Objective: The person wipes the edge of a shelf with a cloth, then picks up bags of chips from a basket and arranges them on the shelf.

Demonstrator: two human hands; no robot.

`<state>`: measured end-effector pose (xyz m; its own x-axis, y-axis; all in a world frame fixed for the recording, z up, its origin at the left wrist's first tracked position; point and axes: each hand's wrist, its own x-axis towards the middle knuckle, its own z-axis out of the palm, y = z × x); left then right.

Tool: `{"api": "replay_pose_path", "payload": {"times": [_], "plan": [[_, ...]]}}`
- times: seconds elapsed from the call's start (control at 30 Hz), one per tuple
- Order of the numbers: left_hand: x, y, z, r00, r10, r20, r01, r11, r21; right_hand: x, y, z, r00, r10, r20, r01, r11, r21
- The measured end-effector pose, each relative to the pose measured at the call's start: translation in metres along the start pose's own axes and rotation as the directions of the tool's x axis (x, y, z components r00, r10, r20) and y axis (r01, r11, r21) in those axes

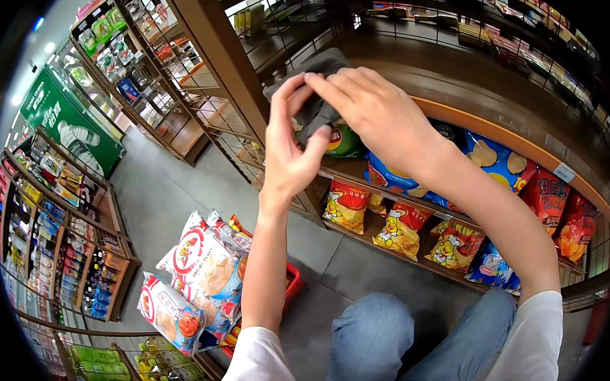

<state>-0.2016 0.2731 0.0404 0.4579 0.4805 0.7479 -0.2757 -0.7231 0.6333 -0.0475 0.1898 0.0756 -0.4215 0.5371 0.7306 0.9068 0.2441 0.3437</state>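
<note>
A dark grey cloth [320, 108] is bunched between my two hands, above the front left corner of a brown shelf. My left hand [290, 140] has its fingers curled round the cloth's left side, with the thumb against its lower end. My right hand [376, 109] lies over the cloth from the right, its fingertips close to those of my left hand. Just below the cloth is a green snack bag [344, 142], partly hidden by my hands. The brown shelf board [408, 67] behind my hands shows a bare surface.
Blue bags [495, 156] and red bags [547, 192] stand on the tier below, with more snack bags [396, 231] on the bottom tier. A red basket [293, 286] holding large white snack bags [202, 259] sits on the floor at left. A brown post [228, 64] rises beside the shelf.
</note>
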Motion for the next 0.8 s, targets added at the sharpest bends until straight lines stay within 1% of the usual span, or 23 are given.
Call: {"api": "replay_pose_path", "payload": {"times": [0.03,0.07,0.1,0.13,0.17,0.2,0.27,0.3,0.33,0.37,0.4,0.43,0.47,0.5,0.53,0.6,0.63,0.67,0.73,0.77,0.8], "plan": [[0.004,-0.006,-0.007,0.993,0.118,-0.017,-0.117,0.992,0.054,0.001,0.002,0.002,1.0,-0.014,-0.003,0.014,0.999,-0.052],[0.007,-0.008,-0.008,0.976,0.172,-0.136,-0.181,0.982,-0.057,0.001,0.003,0.003,1.0,-0.025,-0.006,0.025,0.994,-0.107],[0.012,-0.008,-0.011,0.951,0.21,-0.227,-0.181,0.973,0.142,0.001,0.002,0.001,0.997,-0.048,0.052,0.056,0.984,-0.168],[0.02,-0.003,-0.012,0.916,0.26,-0.305,-0.153,0.93,0.334,0.003,0.001,0.003,0.997,-0.047,0.061,0.057,0.983,-0.174],[0.028,0.005,-0.013,0.879,0.368,-0.303,-0.165,0.831,0.531,0.005,0.001,0.005,0.999,-0.022,0.05,0.031,0.981,-0.19],[0.037,0.005,-0.017,0.854,0.463,-0.237,-0.215,0.73,0.648,0.006,0.0,0.007,0.999,0.002,0.037,0.006,0.979,-0.206],[0.048,0.0,-0.024,0.851,0.516,-0.095,-0.294,0.62,0.727,0.008,-0.004,0.008,0.999,0.028,0.034,-0.021,0.981,-0.195],[0.046,0.0,-0.023,0.852,0.516,-0.094,-0.296,0.621,0.725,0.008,-0.004,0.007,0.998,0.055,0.024,-0.049,0.982,-0.182],[0.042,0.0,-0.023,0.904,0.409,-0.124,-0.235,0.718,0.656,0.01,-0.001,0.008,0.998,0.058,0.024,-0.053,0.982,-0.183],[0.039,-0.001,-0.022,0.945,0.293,-0.143,-0.16,0.799,0.58,0.014,0.007,0.009,0.996,0.084,0.013,-0.083,0.995,-0.062],[0.035,-0.007,-0.021,0.947,0.29,-0.141,-0.159,0.8,0.579,0.018,0.013,0.01,0.994,0.111,0.006,-0.112,0.992,0.061],[0.03,-0.017,-0.021,0.943,0.258,-0.209,-0.099,0.819,0.565,0.024,0.018,0.008,0.986,0.158,-0.045,-0.148,0.972,0.184],[0.024,-0.025,-0.02,0.934,0.223,-0.278,-0.036,0.837,0.547,0.029,0.021,0.002,0.975,0.221,0.004,-0.212,0.935,0.284],[0.021,-0.029,-0.018,0.934,0.218,-0.282,-0.031,0.838,0.545,0.033,0.023,-0.003,0.975,0.222,0.022,-0.218,0.925,0.31],[0.019,-0.034,-0.015,0.923,0.268,-0.275,-0.075,0.828,0.555,0.035,0.024,-0.005,0.974,0.223,0.039,-0.223,0.916,0.334],[0.02,-0.037,-0.009,0.892,0.369,-0.259,-0.168,0.804,0.57,0.033,0.021,-0.009,0.97,0.235,0.064,-0.243,0.914,0.324],[0.021,-0.035,-0.011,0.915,0.357,-0.189,-0.204,0.812,0.547,0.031,0.02,-0.011,0.964,0.25,0.089,-0.265,0.911,0.316],[0.022,-0.033,-0.013,0.914,0.358,-0.193,-0.206,0.816,0.541,0.028,0.018,-0.013,0.964,0.249,0.092,-0.265,0.913,0.309],[0.022,-0.028,-0.015,0.926,0.371,0.066,-0.321,0.688,0.651,0.021,0.014,-0.01,0.973,0.225,0.055,-0.231,0.951,0.203],[0.02,-0.027,-0.013,0.94,0.328,0.094,-0.317,0.738,0.596,0.017,0.014,-0.003,0.989,0.144,0.028,-0.146,0.983,0.108],[0.021,-0.029,-0.011,0.94,0.329,0.096,-0.319,0.737,0.595,0.016,0.011,-0.001,0.989,0.145,0.027,-0.147,0.983,0.108]]}}
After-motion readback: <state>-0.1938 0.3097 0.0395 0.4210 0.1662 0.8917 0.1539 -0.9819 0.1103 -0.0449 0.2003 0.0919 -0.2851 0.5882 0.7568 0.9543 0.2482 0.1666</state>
